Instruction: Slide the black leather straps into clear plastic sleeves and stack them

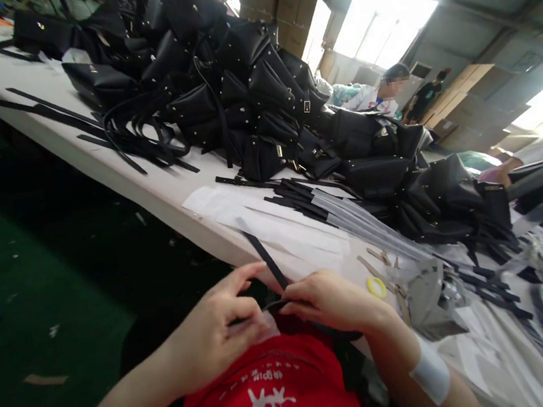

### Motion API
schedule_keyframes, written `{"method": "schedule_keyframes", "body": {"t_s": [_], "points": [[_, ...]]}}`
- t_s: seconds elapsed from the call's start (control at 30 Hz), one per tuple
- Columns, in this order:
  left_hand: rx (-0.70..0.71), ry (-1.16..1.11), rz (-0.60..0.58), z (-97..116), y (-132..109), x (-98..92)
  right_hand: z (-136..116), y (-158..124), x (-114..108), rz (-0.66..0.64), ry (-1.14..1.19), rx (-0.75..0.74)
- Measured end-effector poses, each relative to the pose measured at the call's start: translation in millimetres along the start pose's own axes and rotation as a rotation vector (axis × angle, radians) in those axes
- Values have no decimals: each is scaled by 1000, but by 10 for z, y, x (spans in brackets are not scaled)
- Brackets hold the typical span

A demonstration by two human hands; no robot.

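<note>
Head view: right hand (326,299) pinches a black strap (265,255), left hand (221,318) half-curled, hold unclear, above blurred lettering (270,375) on red garment (322,385).

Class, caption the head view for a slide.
Right hand holding a black strap, left hand nearby, before black bags heaped on a white table.

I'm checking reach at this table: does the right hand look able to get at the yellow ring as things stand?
Probably yes: the yellow ring lies uncovered near the right hand, and nothing visible blocks the way. That hand appears to be pinching the black strip, so it would likely need freeing first.
</note>
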State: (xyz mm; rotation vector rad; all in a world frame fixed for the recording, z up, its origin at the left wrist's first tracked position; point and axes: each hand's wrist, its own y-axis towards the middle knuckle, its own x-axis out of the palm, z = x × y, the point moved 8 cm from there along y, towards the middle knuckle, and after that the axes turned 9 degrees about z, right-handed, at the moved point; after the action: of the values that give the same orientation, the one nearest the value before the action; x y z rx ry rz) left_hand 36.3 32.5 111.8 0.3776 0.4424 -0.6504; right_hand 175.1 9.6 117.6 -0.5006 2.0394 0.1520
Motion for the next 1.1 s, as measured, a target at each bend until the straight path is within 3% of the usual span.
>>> {"method": "schedule_keyframes", "body": {"t_s": [0.1,0.17,0.3,0.4,0.47,0.5,0.57,0.63,0.67,0.7,0.77,0.8,0.83,0.97,1.1], "points": [[-3,111,-172,63,12,373,-49,-9,163,-93,-161,-57],[-27,136,-198,39,8,420,-24,-47,227,-95,-107,-52],[-56,124,-93,-99,-20,124,216,-208,302,-46,343,107],[-125,123,110,-274,-43,-245,489,-349,474,-96,722,320],[-187,76,231,-388,-60,-406,642,-389,509,-48,807,402],[-226,34,270,-442,-67,-440,725,-390,444,69,764,425],[-311,-63,321,-533,-78,-445,831,-446,129,497,551,441],[-378,-145,381,-575,-86,-428,698,-600,-156,908,379,372],[-392,-176,414,-567,-88,-423,567,-607,-172,958,392,291],[-390,-203,438,-540,-85,-414,423,-534,-98,877,475,195],[-353,-248,447,-437,-71,-382,140,-292,220,499,769,48],[-328,-262,427,-371,-61,-354,52,-182,359,342,933,32],[-306,-265,399,-305,-55,-324,34,-73,439,264,1093,64],[-284,-241,295,-128,-68,-222,260,367,336,358,1554,303],[-335,-298,316,-155,-122,-243,223,566,-62,477,1573,304]]}}
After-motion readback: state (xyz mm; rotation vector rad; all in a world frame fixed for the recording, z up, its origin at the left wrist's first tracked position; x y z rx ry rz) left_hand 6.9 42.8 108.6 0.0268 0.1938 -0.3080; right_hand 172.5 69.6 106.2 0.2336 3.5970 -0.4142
